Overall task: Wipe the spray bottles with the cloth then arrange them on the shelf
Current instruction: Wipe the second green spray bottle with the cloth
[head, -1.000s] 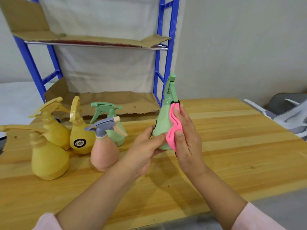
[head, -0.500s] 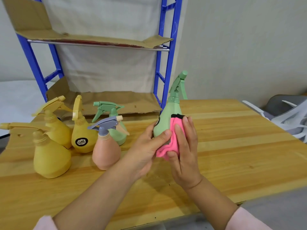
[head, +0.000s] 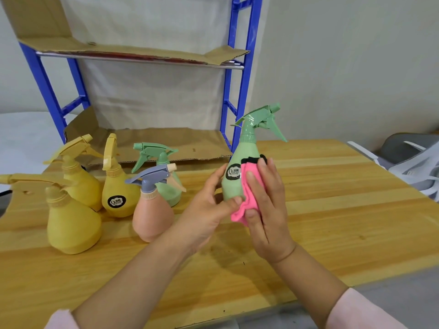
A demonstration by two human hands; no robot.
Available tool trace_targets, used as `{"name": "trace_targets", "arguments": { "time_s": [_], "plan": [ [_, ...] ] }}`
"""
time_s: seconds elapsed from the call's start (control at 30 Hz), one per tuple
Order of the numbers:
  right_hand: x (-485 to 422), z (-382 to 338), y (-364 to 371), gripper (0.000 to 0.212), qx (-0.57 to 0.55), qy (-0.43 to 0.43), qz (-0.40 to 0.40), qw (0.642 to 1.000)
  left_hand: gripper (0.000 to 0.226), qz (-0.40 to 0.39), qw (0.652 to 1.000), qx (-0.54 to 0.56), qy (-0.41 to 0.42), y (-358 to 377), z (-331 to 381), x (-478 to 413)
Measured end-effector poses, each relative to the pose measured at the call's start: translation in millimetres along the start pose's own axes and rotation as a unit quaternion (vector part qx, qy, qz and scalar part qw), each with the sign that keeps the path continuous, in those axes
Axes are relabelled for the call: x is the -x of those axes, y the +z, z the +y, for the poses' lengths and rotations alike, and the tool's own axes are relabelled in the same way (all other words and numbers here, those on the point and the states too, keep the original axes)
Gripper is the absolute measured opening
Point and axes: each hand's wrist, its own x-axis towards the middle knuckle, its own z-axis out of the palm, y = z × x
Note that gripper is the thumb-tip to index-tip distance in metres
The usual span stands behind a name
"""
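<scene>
Frame centre, nearest: left hand (head: 209, 210) grips the base of the held green bottle (head: 240, 167), fingers curled behind it, thumb across the lower front. The bottle is up off the surface (head: 332, 210), near upright, nozzle pointing to frame right, black label facing the camera.

Right hand (head: 268, 210) presses the pink cloth (head: 249, 198) on the bottle's right side. Its fingers lie fairly straight over the cloth and the thumb pinches the lower edge.

Frame left, standing on the surface in 1 tight cluster:
- near yellow bottle (head: 71, 224)
- peach bottle (head: 152, 214) with grey trigger
- labelled yellow bottle (head: 118, 195)
- rear yellow bottle (head: 83, 184)
- second green bottle (head: 168, 191), behind the peach one

Behind them, the blue shelf (head: 240, 96) has 2 levels lined with cardboard (head: 166, 143). White chair (head: 415, 162) at the right edge.
</scene>
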Motion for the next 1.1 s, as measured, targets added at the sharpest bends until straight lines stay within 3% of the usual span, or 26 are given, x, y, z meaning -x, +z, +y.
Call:
{"name": "trace_targets", "arguments": {
  "time_s": [0.23,0.4,0.57,0.8,0.97,1.1],
  "plan": [
    [-29.3,-0.9,-11.7,0.046,0.028,-0.003,-0.042,0.999,0.076,-0.011,0.995,-0.095,0.037,-3.4,-2.7,3.0],
    [-39.1,-1.4,-18.5,0.046,-0.013,0.040,-0.009,0.999,0.054,-0.043,0.999,0.021,0.011,-3.7,3.2,3.7],
    [-37.3,-3.4,-17.9,0.046,-0.030,0.036,-0.006,0.999,0.051,-0.050,0.995,0.090,-0.007,-4.9,2.1,1.6],
    [-31.7,-1.4,-15.4,0.050,0.004,-0.038,-0.019,0.999,0.064,-0.004,0.991,0.128,-0.037,-6.3,-0.6,-2.6],
    [-20.3,5.4,-12.4,0.049,0.060,-0.119,-0.029,0.991,0.050,-0.075,0.991,0.100,-0.049,-6.4,7.3,-3.4],
    [-17.0,9.3,-10.8,0.048,0.056,-0.123,-0.022,0.991,0.055,-0.060,0.991,0.098,-0.062,-5.3,5.8,-1.9]
  ]
}}
